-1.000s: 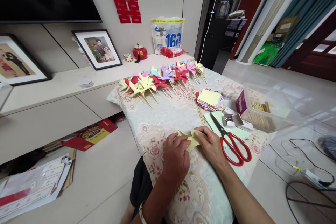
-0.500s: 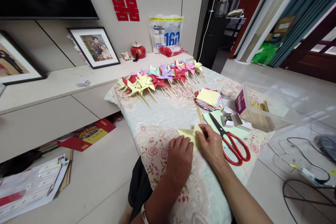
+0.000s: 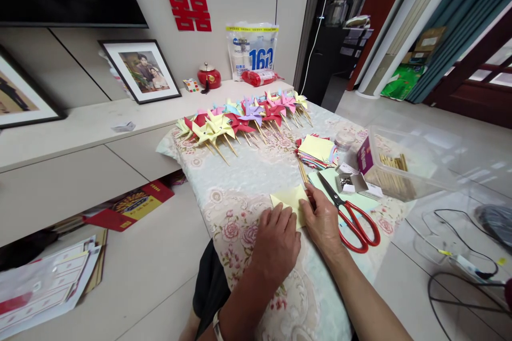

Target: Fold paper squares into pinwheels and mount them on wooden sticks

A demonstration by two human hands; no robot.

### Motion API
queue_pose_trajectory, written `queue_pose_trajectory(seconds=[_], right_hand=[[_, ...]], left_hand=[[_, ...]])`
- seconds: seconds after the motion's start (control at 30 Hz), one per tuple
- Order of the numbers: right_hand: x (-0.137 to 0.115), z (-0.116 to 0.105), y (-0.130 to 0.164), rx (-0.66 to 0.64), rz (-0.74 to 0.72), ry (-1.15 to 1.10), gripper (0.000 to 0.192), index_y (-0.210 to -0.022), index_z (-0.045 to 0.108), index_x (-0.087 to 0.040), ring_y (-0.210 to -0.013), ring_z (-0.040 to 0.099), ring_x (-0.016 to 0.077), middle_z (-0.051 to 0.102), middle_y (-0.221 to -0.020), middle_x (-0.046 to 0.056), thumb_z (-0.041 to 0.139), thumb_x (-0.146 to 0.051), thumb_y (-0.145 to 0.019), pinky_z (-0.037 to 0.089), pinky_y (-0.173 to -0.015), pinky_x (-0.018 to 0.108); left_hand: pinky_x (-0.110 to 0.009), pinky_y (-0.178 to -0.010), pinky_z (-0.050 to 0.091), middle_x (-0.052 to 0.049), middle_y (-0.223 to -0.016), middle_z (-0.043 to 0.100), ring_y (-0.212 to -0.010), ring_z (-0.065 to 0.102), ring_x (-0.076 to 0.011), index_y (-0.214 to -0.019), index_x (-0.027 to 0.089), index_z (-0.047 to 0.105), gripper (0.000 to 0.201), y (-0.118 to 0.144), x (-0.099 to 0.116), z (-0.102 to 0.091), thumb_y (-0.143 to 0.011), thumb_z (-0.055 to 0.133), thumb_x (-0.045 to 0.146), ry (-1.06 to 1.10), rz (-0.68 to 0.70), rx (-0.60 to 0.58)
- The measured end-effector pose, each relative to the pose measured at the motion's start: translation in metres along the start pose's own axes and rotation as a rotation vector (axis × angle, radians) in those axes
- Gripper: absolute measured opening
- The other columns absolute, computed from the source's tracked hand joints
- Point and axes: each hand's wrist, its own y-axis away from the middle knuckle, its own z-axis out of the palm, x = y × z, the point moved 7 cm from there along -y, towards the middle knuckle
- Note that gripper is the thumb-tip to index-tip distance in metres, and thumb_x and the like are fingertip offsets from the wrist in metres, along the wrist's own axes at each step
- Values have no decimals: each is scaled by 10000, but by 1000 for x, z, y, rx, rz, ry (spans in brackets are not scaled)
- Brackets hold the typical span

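A square of pale yellow paper (image 3: 288,198) lies on the cloth in front of me, with a corner folded over. My left hand (image 3: 277,240) holds it down, bent fingertips pressed on its lower part. At the paper's right edge, my right hand (image 3: 323,217) grips it between thumb and curled fingers. Red-handled scissors (image 3: 347,212) lie just right of that hand, their tips pointing away, on light green paper (image 3: 366,201). A stack of colored paper squares (image 3: 318,150) is farther back. Wooden sticks (image 3: 303,171) lie below the stack.
Finished paper pinwheels (image 3: 244,117) on sticks line the table's far edge. To the right are a clear plastic box (image 3: 416,162) holding sticks, a small opened box of metal fasteners (image 3: 346,184) and a round clear container (image 3: 344,141). A cabinet (image 3: 92,138) stands beyond the table.
The paper's raised corner has been laid down flatter. My left hand has shifted slightly right, its fingers straighter over the paper. My right hand keeps its grip.
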Motion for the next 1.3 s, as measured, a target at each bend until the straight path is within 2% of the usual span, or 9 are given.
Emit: queue_pose_trajectory(seconds=[0.23,0.43,0.6,0.77,0.9,1.0,1.07,1.2,1.3], right_hand=[[-4,0,0,-1,-45,91,450,-1298,586,-147,-945,672,273,696,-1079,142,494,-223,-864,558,-851,440],[-3,-1,0,9,-21,87,422,-1304,583,-170,-983,667,271,696,-1105,136,442,-218,-909,547,-861,433],[-3,-2,1,14,0,121,464,-1314,572,-192,-861,669,250,691,-1097,114,475,-196,-860,550,-813,421],[-2,-3,1,8,12,88,466,-1295,586,-183,-805,658,244,680,-1080,117,484,-193,-840,548,-802,431],[5,-2,1,-5,134,-117,480,-1294,585,-176,-706,620,197,672,-1099,110,550,-244,-820,558,-744,401],[14,2,2,-1,331,-377,567,-1316,555,-157,-638,592,154,674,-1135,119,633,-310,-776,552,-654,350],[18,6,3,8,444,-544,633,-1311,545,-138,-606,584,134,685,-1083,107,691,-331,-726,533,-603,316],[20,10,3,49,586,-840,636,-1208,592,-142,-625,615,127,674,-861,16,796,-275,-620,517,-614,273],[19,13,4,47,682,-1044,633,-1155,626,-157,-646,634,122,671,-780,-18,852,-214,-567,514,-626,240]], left_hand=[[-602,-1072,374,-113,-1383,631,-1314,513,-348,-1328,139,572,448,-1,1,7,-902,580,276,-11,-24,-108],[-605,-1083,354,-110,-1356,647,-1295,526,-346,-1334,159,567,437,-3,1,8,-913,567,278,-33,-20,-95],[-610,-1072,369,-100,-1326,666,-1281,540,-350,-1309,168,581,421,-2,1,10,-898,597,254,-48,-30,-71],[-615,-1071,375,-98,-1308,676,-1307,519,-370,-1288,174,591,415,0,-1,4,-875,608,207,-42,-47,6],[-590,-1017,436,-162,-1296,660,-1281,532,-382,-1232,145,606,356,3,-4,-15,-879,577,177,29,-52,175],[-486,-927,515,-154,-1156,688,-1115,628,-300,-1158,163,622,283,10,-14,-32,-888,538,146,229,-145,347],[-393,-804,554,-101,-979,699,-922,670,-236,-1034,185,645,183,17,-22,-32,-885,542,163,461,-283,380],[-298,-615,537,-28,-729,668,-668,650,-180,-875,195,653,107,31,-22,2,-880,600,287,1017,-661,123],[-336,-770,559,-78,-909,723,-864,691,-223,-957,188,700,190,34,-6,16,-823,685,322,1304,-776,-33]])
